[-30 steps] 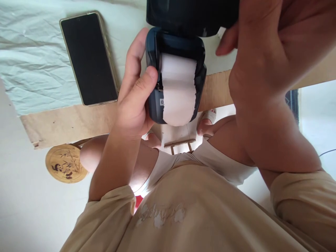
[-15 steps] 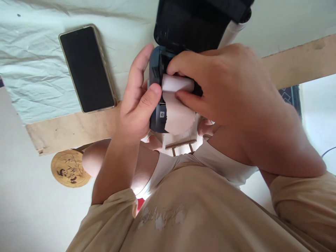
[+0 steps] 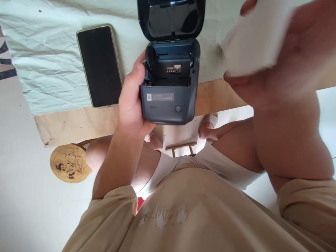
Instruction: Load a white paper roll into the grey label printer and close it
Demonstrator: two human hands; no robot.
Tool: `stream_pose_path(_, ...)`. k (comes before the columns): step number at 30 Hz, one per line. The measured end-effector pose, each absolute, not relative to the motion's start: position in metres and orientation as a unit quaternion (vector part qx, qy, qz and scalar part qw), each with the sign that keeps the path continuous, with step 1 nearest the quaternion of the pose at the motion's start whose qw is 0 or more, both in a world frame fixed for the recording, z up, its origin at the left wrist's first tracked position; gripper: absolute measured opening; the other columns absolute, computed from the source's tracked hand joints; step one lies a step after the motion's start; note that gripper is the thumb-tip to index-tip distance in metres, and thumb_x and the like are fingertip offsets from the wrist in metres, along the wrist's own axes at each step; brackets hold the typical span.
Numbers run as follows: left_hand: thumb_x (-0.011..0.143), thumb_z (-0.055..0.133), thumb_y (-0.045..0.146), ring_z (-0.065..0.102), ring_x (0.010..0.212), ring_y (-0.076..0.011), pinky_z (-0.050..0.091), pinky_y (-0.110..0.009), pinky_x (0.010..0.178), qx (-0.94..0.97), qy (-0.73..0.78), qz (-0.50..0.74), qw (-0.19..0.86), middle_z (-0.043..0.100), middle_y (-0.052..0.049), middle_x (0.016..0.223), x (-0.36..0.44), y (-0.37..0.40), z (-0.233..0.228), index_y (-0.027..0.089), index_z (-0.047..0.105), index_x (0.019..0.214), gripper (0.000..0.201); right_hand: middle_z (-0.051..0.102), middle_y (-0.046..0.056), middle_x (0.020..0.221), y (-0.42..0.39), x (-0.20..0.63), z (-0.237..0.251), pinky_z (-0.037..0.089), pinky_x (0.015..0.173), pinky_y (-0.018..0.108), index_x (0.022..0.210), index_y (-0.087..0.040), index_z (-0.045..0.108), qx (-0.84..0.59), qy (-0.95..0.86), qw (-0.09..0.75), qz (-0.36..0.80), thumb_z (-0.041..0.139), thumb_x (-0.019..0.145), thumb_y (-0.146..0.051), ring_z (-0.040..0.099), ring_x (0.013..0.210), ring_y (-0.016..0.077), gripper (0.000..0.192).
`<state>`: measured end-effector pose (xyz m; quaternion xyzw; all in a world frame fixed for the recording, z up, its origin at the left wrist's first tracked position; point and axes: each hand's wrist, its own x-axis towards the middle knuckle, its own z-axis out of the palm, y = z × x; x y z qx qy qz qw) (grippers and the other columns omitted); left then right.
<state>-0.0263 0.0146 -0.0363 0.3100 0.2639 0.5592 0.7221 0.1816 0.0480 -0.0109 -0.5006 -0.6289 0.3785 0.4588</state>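
From the head camera, the left hand (image 3: 132,101) gripped a small dark label printer (image 3: 168,89) by its left side, fingers wrapped round the casing and the thumb up along the edge. The printer was held just above the near edge of the worktop (image 3: 78,120), its lid (image 3: 171,17) swung fully open and standing up behind the body. The paper bay (image 3: 169,68) under the lid showed only dark plastic and a small printed sticker. On the front face sat a pale label strip and, to its right, a round power button (image 3: 178,108).

The right hand (image 3: 273,52) was up and to the right of the printer, well apart from it and very close to the lens. It was closed round a white paper roll (image 3: 256,40) — blurred at this range, so it may have been a loose wad rather than a tight roll.

Left of the printer, a phone (image 3: 99,66) lay face up with a dark screen on a crumpled pale sheet (image 3: 47,63) that covered the worktop. Below the printer, past the worktop edge, the person's knees and beige shirt (image 3: 183,210) filled the view, and a round bamboo-patterned disc (image 3: 69,163) lay on the floor — down and to the left of the printer.
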Motion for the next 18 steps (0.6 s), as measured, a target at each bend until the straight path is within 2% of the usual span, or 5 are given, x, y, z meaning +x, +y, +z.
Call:
stream_pose_path(4,0.090,0.038,0.038,0.057,0.126,-0.0254,0.043,-0.047,0.111,0.331,0.269,0.541,0.725,0.071,-0.002,0.107,-0.025,0.015,-0.034,0.028,0.060,0.107,0.030,0.049,-0.002,0.068,0.050,0.179,-0.026,0.028,0.033,0.022,0.088,-0.021,0.050,-0.521,-0.587,0.476,0.396,0.054,0.071,-0.038,0.044,0.049,0.0068,0.024)
stream_pose_path(7,0.091,0.035,0.033,0.061,0.117,-0.0246,0.043,-0.043,0.111,0.352,0.251,0.553,0.712,0.071,-0.001,0.104,-0.023,0.014,-0.033,0.028,0.063,0.104,0.032,0.059,0.005,0.084,0.043,0.179,-0.022,0.051,0.068,0.033,0.090,-0.018,0.052,-0.540,-0.724,0.360,0.231,0.058,0.075,-0.036,0.058,0.077,0.0152,0.024)
stream_pose_path(9,0.090,0.034,0.030,0.064,0.109,-0.0243,0.044,-0.043,0.109,0.356,0.225,0.576,0.701,0.072,-0.002,0.102,-0.021,0.013,-0.031,0.025,0.065,0.102,0.033,0.062,0.011,0.099,0.040,0.180,-0.019,0.048,0.087,0.040,0.097,-0.013,0.056,-0.530,-0.787,0.281,0.143,0.055,0.080,-0.041,0.058,0.098,0.0230,0.032)
stream_pose_path(13,0.094,0.028,0.030,0.059,0.121,-0.0267,0.033,-0.050,0.116,0.322,0.257,0.560,0.719,0.070,-0.005,0.109,-0.022,0.013,-0.030,0.021,0.059,0.107,0.034,0.062,0.014,0.106,0.042,0.183,-0.018,0.048,0.088,0.040,0.109,-0.007,0.058,-0.493,-0.813,0.280,0.132,0.049,0.085,-0.053,0.058,0.099,0.0234,0.053)
stream_pose_path(18,0.094,0.014,0.027,0.053,0.129,-0.0277,0.032,-0.047,0.117,0.358,0.261,0.533,0.721,0.070,-0.002,0.111,-0.025,0.015,-0.031,0.026,0.060,0.106,0.047,0.060,0.005,0.099,0.041,0.183,-0.018,0.049,0.083,0.033,0.110,-0.012,0.058,-0.492,-0.795,0.302,0.186,0.063,0.077,-0.039,0.054,0.087,0.0150,0.043)
